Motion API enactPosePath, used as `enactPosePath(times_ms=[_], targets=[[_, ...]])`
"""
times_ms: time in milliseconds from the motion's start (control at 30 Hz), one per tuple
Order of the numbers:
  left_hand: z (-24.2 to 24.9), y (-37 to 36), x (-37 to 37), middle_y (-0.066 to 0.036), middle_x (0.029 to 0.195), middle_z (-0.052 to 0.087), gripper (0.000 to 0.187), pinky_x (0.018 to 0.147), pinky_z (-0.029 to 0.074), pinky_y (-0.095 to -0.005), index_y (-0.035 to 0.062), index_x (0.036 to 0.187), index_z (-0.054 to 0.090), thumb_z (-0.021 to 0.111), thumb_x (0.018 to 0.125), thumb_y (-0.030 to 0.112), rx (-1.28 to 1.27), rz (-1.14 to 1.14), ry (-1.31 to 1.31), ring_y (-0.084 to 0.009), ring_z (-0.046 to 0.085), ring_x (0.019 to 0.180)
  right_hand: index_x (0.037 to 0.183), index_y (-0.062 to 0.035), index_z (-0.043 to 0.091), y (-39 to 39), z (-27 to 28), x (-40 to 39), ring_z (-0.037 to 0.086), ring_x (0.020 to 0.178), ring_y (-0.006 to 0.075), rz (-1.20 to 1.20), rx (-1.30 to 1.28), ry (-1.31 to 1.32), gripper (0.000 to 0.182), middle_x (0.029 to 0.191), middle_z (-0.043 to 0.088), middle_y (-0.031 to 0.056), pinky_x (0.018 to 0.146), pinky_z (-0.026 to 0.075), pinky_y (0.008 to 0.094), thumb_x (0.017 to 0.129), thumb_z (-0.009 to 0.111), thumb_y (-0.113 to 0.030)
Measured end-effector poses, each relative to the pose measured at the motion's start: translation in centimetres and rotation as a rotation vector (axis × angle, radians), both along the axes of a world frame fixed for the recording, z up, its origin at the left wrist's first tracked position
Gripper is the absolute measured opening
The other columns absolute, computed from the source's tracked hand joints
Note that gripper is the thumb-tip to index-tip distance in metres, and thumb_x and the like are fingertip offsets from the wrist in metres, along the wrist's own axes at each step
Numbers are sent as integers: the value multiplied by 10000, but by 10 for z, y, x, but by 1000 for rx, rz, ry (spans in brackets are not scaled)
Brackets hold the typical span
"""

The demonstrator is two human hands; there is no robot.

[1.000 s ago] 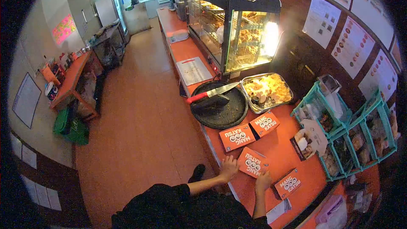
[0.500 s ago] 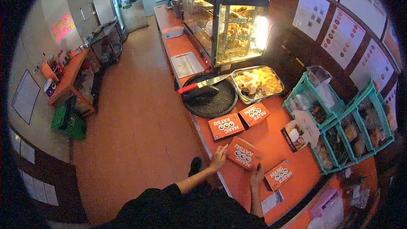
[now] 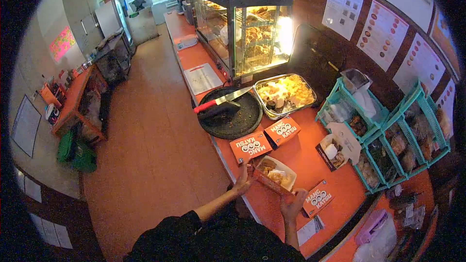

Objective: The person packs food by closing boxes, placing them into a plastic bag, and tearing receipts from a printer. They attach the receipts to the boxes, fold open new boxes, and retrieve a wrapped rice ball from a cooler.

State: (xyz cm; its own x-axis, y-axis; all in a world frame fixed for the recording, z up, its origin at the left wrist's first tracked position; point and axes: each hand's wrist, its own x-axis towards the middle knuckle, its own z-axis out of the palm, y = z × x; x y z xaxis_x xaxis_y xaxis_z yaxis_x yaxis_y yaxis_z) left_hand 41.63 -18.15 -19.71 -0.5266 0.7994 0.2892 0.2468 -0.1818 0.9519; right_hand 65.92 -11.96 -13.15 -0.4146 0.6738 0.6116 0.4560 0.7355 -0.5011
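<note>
An orange takeaway box (image 3: 290, 180) stands with its lid up, and its white inside shows fried pieces and a small clear-wrapped item (image 3: 279, 176). My left hand (image 3: 244, 180) is closed on the left end of the raised lid. On the near right corner, my right hand (image 3: 293, 204) grips the same box. Two closed orange boxes, one on the left (image 3: 250, 146) and one on the right (image 3: 282, 131), lie just beyond it. Another closed box (image 3: 318, 199) is beside my right hand. Farther right, an open box (image 3: 335, 153) holds food and a white item.
A red-handled knife (image 3: 223, 99) rests across a round dark chopping board (image 3: 230, 128). Next to it is a metal tray (image 3: 286, 115) of food. Behind stands a lit glass display case (image 3: 262, 39). Teal baskets (image 3: 371, 138) with packets occupy the right; white papers (image 3: 310, 231) lie near the edge.
The box between my hands has gone from closed to open, its lid lifted toward me and its contents showing. The camera view has shifted slightly.
</note>
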Motion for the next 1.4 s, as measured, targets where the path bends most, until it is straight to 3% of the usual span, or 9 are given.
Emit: enactPosePath(times_ms=[67, 200, 367, 667, 967, 1167, 1200, 1267, 1400], targets=[[29, 5, 6, -167, 1176, 443, 704, 923, 426, -446, 103, 1447, 267, 652, 891, 299, 53, -72, -210, -298, 496, 1077, 1222, 64, 445, -5, -8, -8, 527, 1023, 380, -337, -124, -38, 608, 1162, 488, 246, 876, 419, 447, 848, 674, -357], [21, 14, -2, -265, 1179, 443, 634, 933, 429, -447, 98, 1400, 376, 601, 897, 410, -510, -36, 140, -386, 512, 1088, 1195, 67, 494, 25, -43, -17, 581, 963, 396, -411, -403, -46, 554, 1089, 583, 265, 816, 445, 455, 859, 659, -341], [27, 30, -6, -308, 1234, 478, 586, 1001, 401, -452, 57, 1329, 499, 520, 930, 485, -867, -58, 107, -419, 491, 1184, 1160, 82, 555, 39, -67, -16, 639, 698, 365, -284, -671, -323, 456, 730, 662, 191, 660, 493, 421, 866, 665, -249], [0, 25, -9, -172, 1371, 499, 496, 1038, 381, -367, 45, 1405, 424, 495, 984, 298, -221, -143, -9, -259, 461, 1291, 1233, 29, 549, 15, -76, -17, 598, 971, 181, -187, -743, 514, 397, 1048, 654, 122, 826, 478, 317, 867, 646, -93], [-8, 36, -2, -152, 969, 548, 375, 848, 463, -377, 37, 1283, 574, 486, 975, 233, -312, 45, 196, -278, 567, 917, 1120, 91, 599, 21, -37, -20, 592, 1035, 350, -195, -823, 119, 357, 1083, 649, 228, 924, 445, 419, 876, 623, -168], [-2, 45, -19, -207, 950, 517, 389, 851, 431, -453, 17, 1239, 579, 509, 949, 267, -618, -155, 290, -373, 524, 974, 1055, 67, 629, 37, -63, -21, 592, 948, 370, -359, -811, -392, 334, 1040, 639, 231, 842, 439, 455, 907, 580, -229], [-5, 48, -19, -207, 950, 517, 389, 851, 431, -453, 17, 1239, 579, 509, 949, 267, -614, -152, 293, -373, 524, 974, 1055, 67, 629, 37, -57, -28, 592, 948, 370, -357, -807, -389, 334, 1040, 639, 231, 842, 439, 455, 907, 580, -229], [-18, 60, -15, -249, 1034, 511, 462, 884, 413, -478, 30, 1342, 471, 481, 963, 295, -336, -4, 359, -402, 515, 1015, 1143, 21, 602, 38, -28, -53, 558, 1032, 354, -398, -392, 381, 338, 1204, 578, 225, 859, 425, 444, 935, 538, -238], [39, 82, -1, -251, 1189, 471, 460, 943, 395, -466, 60, 1406, 361, 470, 974, 171, 107, -179, 298, -401, 485, 1093, 1160, -22, 579, 64, -18, -68, 530, 1032, 322, -367, -226, 263, 287, 1182, 553, 184, 851, 421, 417, 949, 520, -207]])
